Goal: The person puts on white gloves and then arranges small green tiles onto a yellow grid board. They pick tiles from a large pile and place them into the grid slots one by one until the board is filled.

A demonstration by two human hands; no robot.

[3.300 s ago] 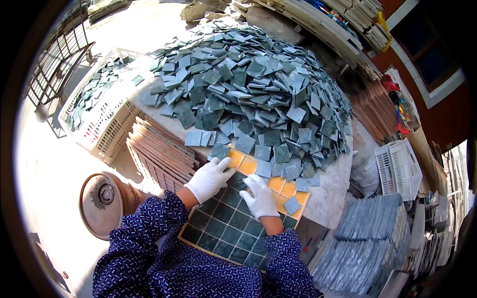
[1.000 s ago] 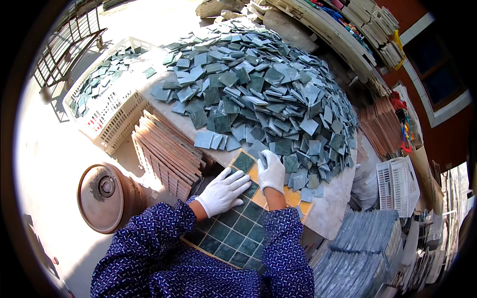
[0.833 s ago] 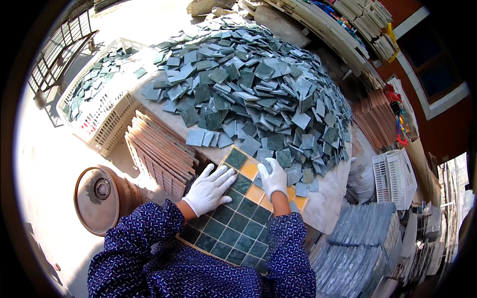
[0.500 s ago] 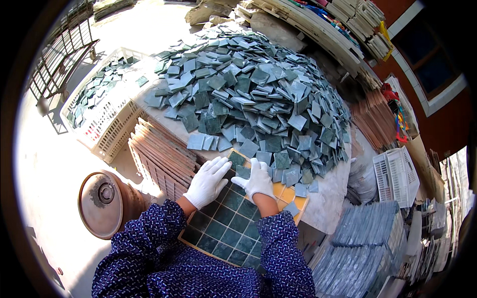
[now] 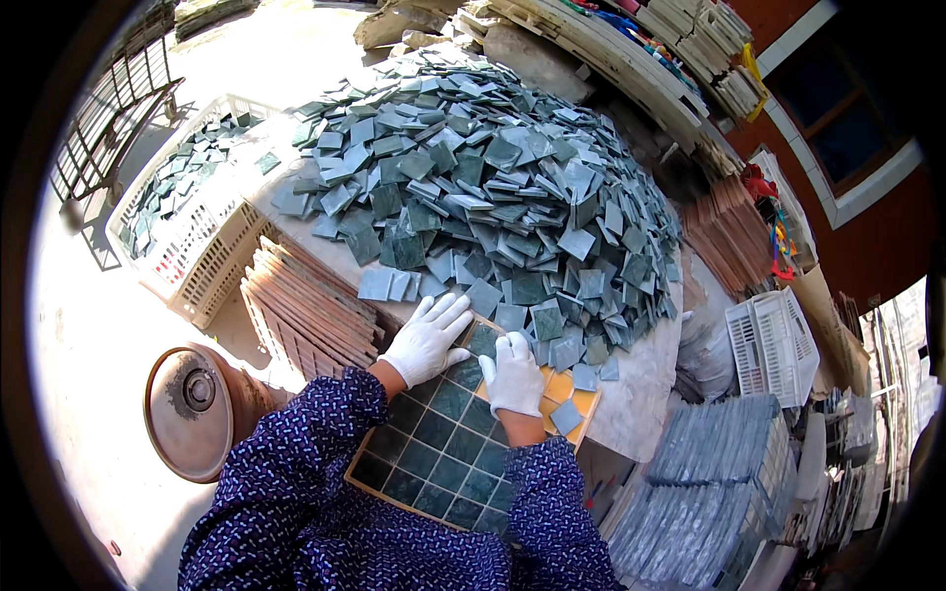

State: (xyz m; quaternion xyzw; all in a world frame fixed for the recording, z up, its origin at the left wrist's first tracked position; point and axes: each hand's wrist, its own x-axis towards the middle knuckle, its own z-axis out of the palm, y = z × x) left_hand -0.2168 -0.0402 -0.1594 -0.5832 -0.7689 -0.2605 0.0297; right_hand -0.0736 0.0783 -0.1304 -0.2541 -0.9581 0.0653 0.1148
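Observation:
Both my hands wear white gloves and rest over the far part of a tray (image 5: 367, 471) with a grid of square green stone tiles (image 5: 434, 430). My left hand (image 5: 428, 342) lies over the tray's far left edge, its fingers stretched out and nothing seen in them. To its right, my right hand (image 5: 514, 376) has its fingers bent down at the tray's far right side; whatever they grip is hidden under them. One green tile (image 5: 483, 341) shows between the hands. Beside my right hand, a loose tile (image 5: 567, 417) lies on a yellow gridded surface (image 5: 560, 386).
A large heap of green tiles (image 5: 463, 187) covers the table (image 5: 645, 394) beyond the tray. On the left stand reddish slabs (image 5: 301, 305), a rusty drum (image 5: 192, 414) and a white crate (image 5: 212, 266). Wrapped tile stacks (image 5: 705, 443) and a white basket (image 5: 772, 345) are at right.
My right hand's fingers have gone from stretched out to bent. My left hand's fingers still lie extended, now a little farther from the right hand. The whole view has shifted slightly.

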